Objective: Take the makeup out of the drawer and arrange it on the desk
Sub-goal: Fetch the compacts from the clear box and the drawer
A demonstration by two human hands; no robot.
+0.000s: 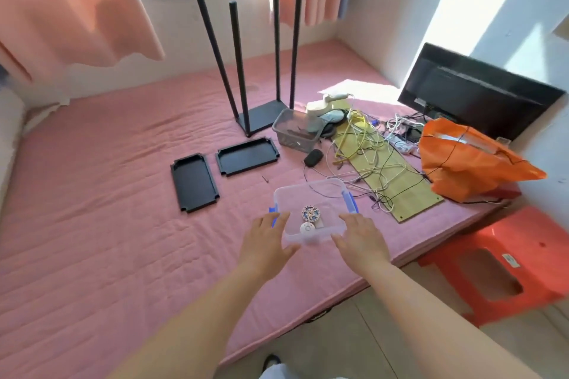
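Observation:
A clear plastic box with blue clips sits on the pink mattress. Inside lie a round patterned compact and a small white round case. My left hand reaches to the box's left near corner, fingers straight and touching its side. My right hand lies at the box's right near corner, fingers relaxed against the wall. Neither hand grips anything that I can see.
Two black trays lie left of the box, behind them an upturned black stand with long legs. A grey basket, tangled cables on a bamboo board, an orange bag, a monitor and a red stool crowd the right.

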